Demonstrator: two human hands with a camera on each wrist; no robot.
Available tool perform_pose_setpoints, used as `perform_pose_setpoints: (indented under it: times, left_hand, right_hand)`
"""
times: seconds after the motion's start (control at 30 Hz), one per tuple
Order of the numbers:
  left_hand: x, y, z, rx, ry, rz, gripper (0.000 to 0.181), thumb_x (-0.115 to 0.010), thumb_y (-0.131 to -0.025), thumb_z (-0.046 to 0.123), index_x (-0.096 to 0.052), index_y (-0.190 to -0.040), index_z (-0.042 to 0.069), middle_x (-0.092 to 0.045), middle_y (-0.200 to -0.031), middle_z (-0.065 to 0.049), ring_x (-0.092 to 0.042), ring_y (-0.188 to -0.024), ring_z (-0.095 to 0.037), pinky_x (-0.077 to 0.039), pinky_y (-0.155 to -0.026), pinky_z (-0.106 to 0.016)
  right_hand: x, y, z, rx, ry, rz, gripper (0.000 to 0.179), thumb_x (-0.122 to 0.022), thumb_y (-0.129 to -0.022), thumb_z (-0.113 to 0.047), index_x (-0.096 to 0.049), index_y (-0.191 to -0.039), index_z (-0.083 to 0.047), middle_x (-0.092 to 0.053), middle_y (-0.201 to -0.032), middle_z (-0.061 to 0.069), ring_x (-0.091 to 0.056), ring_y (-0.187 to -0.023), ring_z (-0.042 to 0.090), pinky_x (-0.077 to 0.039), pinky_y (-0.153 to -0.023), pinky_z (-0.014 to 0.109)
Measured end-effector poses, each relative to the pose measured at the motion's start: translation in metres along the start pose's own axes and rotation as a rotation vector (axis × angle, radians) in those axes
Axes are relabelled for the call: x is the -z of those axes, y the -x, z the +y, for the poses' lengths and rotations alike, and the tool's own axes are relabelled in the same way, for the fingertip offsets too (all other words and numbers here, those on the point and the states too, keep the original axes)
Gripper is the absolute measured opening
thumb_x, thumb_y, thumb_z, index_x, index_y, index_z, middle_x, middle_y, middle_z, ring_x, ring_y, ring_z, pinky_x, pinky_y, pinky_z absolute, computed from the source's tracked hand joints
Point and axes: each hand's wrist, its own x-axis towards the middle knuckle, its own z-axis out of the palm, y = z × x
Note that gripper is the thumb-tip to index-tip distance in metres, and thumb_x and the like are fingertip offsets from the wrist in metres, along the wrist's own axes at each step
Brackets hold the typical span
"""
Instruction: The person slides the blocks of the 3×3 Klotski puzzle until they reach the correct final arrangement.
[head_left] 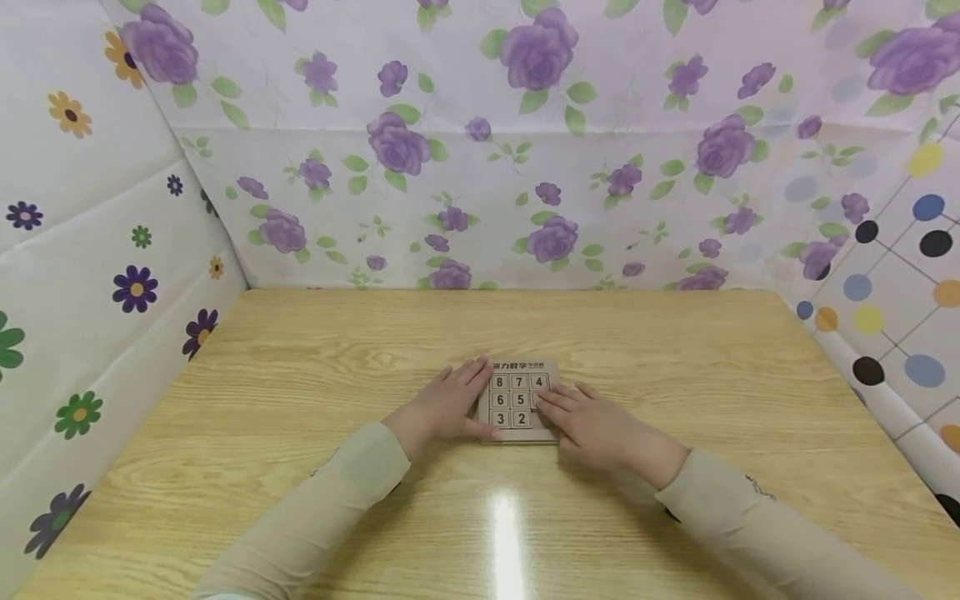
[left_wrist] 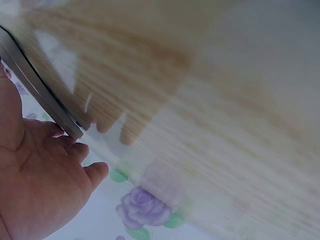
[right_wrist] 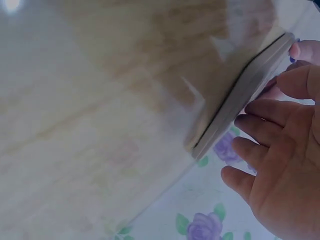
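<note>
A number sliding puzzle (head_left: 520, 400) lies flat on the table, with Chinese lettering along its far edge. Its tiles read 8, 7, 4 in the far row, 6 and 5 in the middle, 3 and 2 in the near row. My left hand (head_left: 448, 404) holds the frame from the left, fingers at the far left corner and thumb at the near edge. With extended fingers, my right hand (head_left: 603, 427) touches the right side of the middle row, hiding what lies under the fingertips. Both wrist views show the puzzle's side edge (left_wrist: 42, 92) close to the palms.
The glossy wood-grain table (head_left: 337, 350) reflects a bright light near its front. Purple-flowered sheeting (head_left: 465, 208) stands behind it. A daisy-patterned sheet (head_left: 97, 250) is at the left and a dotted sheet (head_left: 892, 275) at the right.
</note>
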Motion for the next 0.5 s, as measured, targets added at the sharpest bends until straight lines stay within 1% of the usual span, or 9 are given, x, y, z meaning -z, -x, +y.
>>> perform_pose_setpoints:
  times: [0.23, 0.5]
  left_hand:
    - [0.0002, -0.0005, 0.0002, 0.001, 0.003, -0.005, 0.106, -0.058, -0.079, 0.068, -0.012, -0.153, 0.007, -0.006, -0.161, -0.009, -0.008, -0.148, -0.026, -0.013, -0.119, -0.047]
    - [-0.0002, -0.0008, 0.0001, 0.0, 0.003, -0.002, 0.107, -0.059, -0.079, 0.068, -0.012, -0.153, 0.007, -0.006, -0.161, -0.009, -0.008, -0.148, -0.025, -0.013, -0.119, -0.047]
  right_hand:
    - [-0.002, 0.0027, 0.0, 0.005, 0.028, 0.002, 0.053, -0.044, -0.092, -0.019, -0.043, -0.141, 0.0, -0.04, -0.149, 0.014, -0.034, -0.139, 0.033, -0.025, -0.114, 0.055]
    - [-0.0015, 0.0102, -0.004, 0.027, 0.025, -0.004, 0.053, -0.048, -0.091, -0.018, -0.043, -0.141, 0.001, -0.041, -0.148, 0.015, -0.035, -0.138, 0.034, -0.026, -0.113, 0.055]
